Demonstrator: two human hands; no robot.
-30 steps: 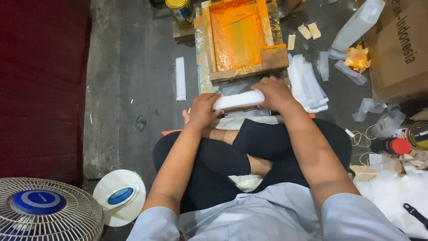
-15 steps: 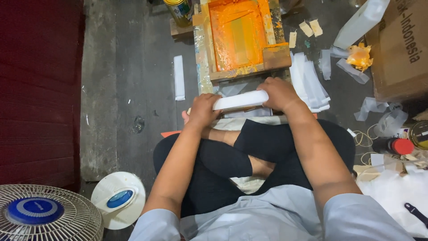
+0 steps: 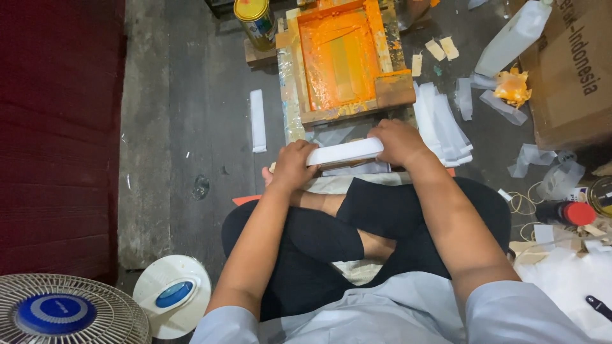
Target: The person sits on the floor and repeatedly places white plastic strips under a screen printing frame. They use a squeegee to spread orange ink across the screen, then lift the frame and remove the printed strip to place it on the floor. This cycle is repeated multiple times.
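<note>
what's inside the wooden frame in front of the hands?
The wooden frame holds a screen coated in orange ink, with a paler greenish patch in the middle. Whatever lies beneath the screen is covered. Both hands, left hand and right hand, hold a white stack just before it.

Wooden frame [image 3: 395,89], glossy orange ink

Far ahead, the orange-inked printing frame [image 3: 347,60] blocks my reach. A stack of white sheets [image 3: 443,124] crowds the right. Bare floor [image 3: 191,127] to the left gives room, save one white strip [image 3: 257,120].
</note>
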